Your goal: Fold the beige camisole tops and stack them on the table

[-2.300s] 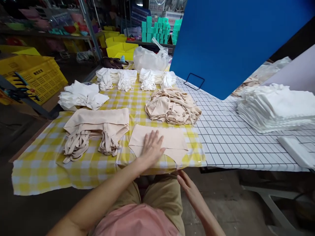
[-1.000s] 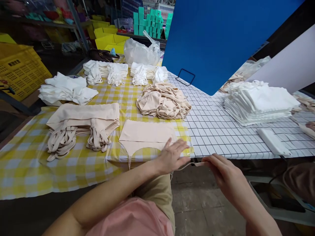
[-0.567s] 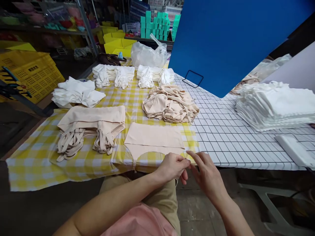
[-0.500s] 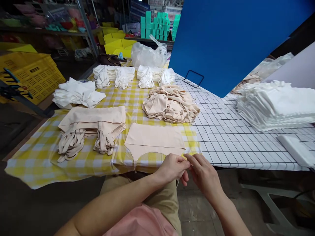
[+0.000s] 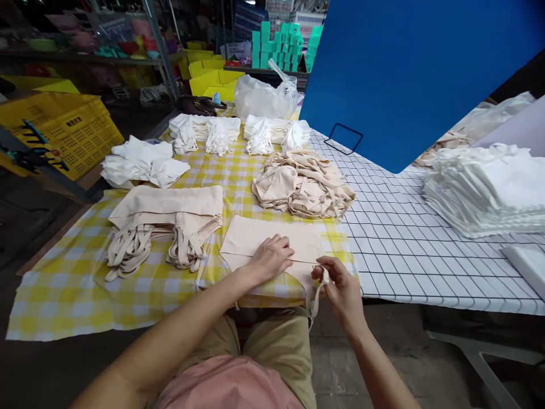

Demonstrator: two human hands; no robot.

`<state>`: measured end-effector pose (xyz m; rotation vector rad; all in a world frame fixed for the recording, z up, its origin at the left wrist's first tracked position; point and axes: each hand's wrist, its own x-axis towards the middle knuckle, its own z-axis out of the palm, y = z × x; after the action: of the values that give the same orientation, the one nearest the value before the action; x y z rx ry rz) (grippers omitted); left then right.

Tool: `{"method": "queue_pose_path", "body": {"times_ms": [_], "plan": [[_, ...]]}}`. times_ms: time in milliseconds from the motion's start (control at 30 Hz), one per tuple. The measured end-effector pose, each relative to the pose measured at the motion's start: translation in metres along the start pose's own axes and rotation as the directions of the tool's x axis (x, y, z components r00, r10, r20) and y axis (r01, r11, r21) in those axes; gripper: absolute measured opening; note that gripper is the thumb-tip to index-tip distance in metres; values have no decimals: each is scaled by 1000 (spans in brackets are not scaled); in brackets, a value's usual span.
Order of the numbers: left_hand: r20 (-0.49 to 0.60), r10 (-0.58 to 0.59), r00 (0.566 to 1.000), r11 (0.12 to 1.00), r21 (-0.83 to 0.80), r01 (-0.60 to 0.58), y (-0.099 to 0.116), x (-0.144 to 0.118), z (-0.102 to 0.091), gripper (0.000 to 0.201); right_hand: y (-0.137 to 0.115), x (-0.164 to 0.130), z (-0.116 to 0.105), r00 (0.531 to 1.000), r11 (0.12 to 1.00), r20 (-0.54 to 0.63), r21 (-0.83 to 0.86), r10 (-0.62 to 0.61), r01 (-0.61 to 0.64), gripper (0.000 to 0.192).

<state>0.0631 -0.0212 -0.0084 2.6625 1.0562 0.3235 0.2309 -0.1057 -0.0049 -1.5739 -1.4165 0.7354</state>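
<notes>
A beige camisole lies flat at the front of the table, its strap end toward me. My left hand rests on the middle of it with the palm down and the fingers lying on the cloth. At its right corner, my right hand pinches a thin beige strap, whose lower part dangles past the table edge. Left of the camisole is a neat stack of folded beige camisoles with bunched straps hanging forward. Behind it sits a loose heap of beige camisoles.
White folded stacks and a plastic bag stand at the back. A white garment pile lies left, a tall white stack right. A large blue board rises at the back right. Yellow crates stand beyond the left edge.
My hands, close together at the camisole's right corner before, have parted. The left has moved left onto the cloth; the right now shows a strap in its fingers. The view has shifted slightly.
</notes>
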Motion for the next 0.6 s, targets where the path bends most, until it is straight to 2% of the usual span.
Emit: {"method": "queue_pose_path", "body": {"times_ms": [67, 133, 233, 300, 400, 600], "plan": [[28, 69, 997, 993, 92, -71, -2, 3, 1, 11, 0, 6, 6, 997, 992, 26, 105, 70, -72, 13], [37, 100, 994, 985, 135, -104, -2, 6, 2, 14, 0, 13, 11, 991, 982, 54, 139, 125, -131, 15], [-11, 67, 998, 996, 59, -66, -3, 8, 4, 13, 1, 22, 14, 988, 987, 55, 73, 141, -145, 14], [-37, -1, 999, 999, -45, -1, -5, 9, 5, 12, 2, 29, 16, 996, 996, 33, -27, 82, -81, 13], [-20, -81, 996, 985, -154, 77, -7, 10, 5, 12, 2, 36, 19, 998, 985, 40, -167, -41, 47, 14], [10, -114, 993, 970, -214, 114, -7, 13, 2, 13, 3, 43, 25, 965, 892, 141, -371, -220, 258, 21]]}}
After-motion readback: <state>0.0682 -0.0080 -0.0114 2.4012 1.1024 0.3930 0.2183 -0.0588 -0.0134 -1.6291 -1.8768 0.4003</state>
